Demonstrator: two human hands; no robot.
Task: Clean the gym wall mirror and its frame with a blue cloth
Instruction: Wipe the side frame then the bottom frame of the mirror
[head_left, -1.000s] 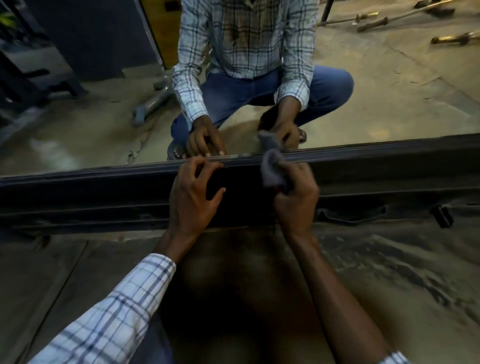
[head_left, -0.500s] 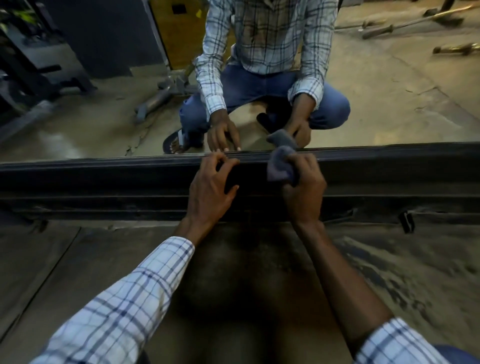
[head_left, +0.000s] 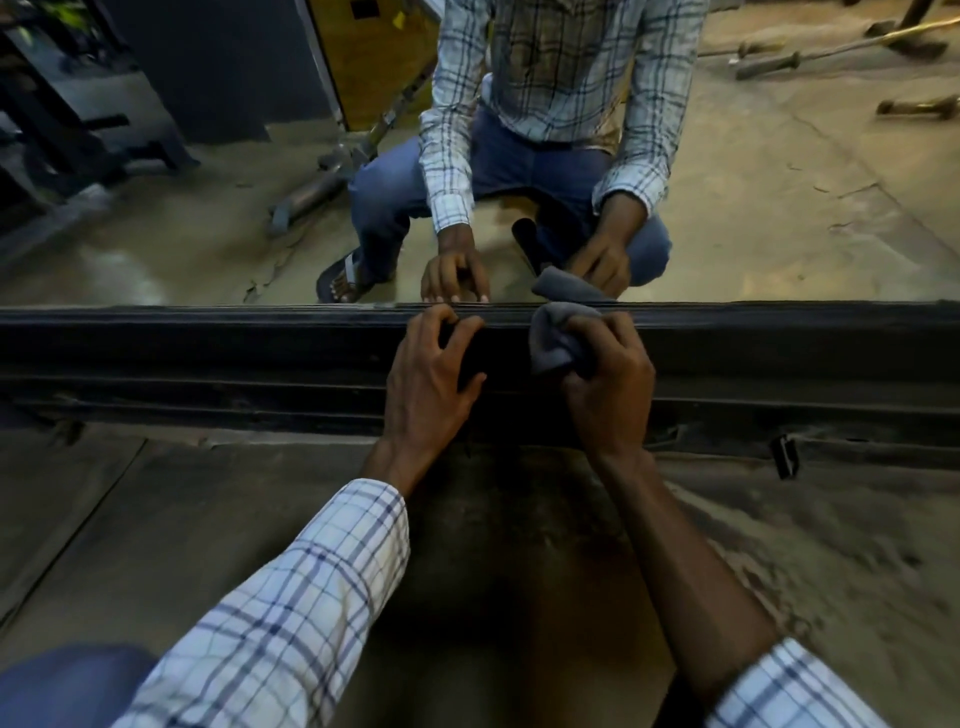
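Head view. A person crouches on the floor (head_left: 156, 519) before a wall mirror (head_left: 182, 234), whose dark, ridged lower frame (head_left: 208, 353) runs across the field from edge to edge.

The left hand (head_left: 431, 369) rests on the frame with fingers bent: the fingertips sit on the upper ridge, just below the glass, the thumb lies against the front face, and nothing is held in it. A checked sleeve (head_left: 291, 597) covers the left forearm.

The right hand (head_left: 608, 384), just beside the left, grips a bunched grey-blue cloth (head_left: 558, 338), with the fingers curled round it. The cloth projects from the thumb side of the fist and is pressed against the upper part of the frame, its top reaching the line where frame meets glass.

The mirror reflects both hands, the cloth, the crouching figure in checked shirt and jeans, and metal bars (head_left: 763, 65) lying on the gym floor behind. A small dark clip (head_left: 784, 457) sits at the base of the frame, well to the right of the hands. The floor near the frame is scuffed and dusty.
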